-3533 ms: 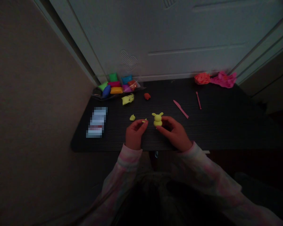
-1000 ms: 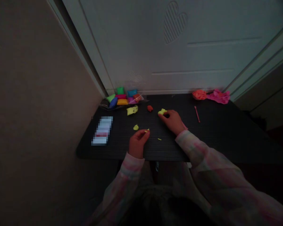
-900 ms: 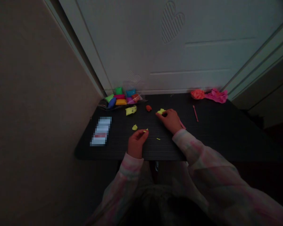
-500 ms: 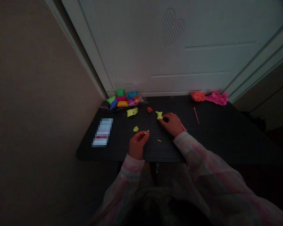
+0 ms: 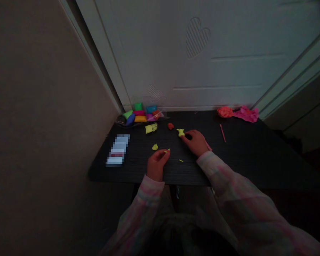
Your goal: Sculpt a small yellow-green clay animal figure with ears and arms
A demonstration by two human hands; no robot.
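Observation:
Between the thumb and fingers of my right hand is a small yellow clay figure with two ear-like bumps, upright at the table. My left hand pinches a small bit of yellow clay at its fingertips. Just beyond that hand lies a yellow clay lump. A thin yellow clay strip rests on the dark table between my hands. Farther back sit a red clay lump and an opened yellow clay packet. Something pink shows partly behind my right wrist.
A clear bag of several coloured clay packets lies at the back left. Nearer is a blurred-out pale rectangle. At the right are a pink stick tool, an orange crumpled piece and a pink one. A white door stands behind the table.
The whole view has shifted slightly, so everything appears a little lower and to the right. Both hands keep their holds, with no clear movement relative to the table.

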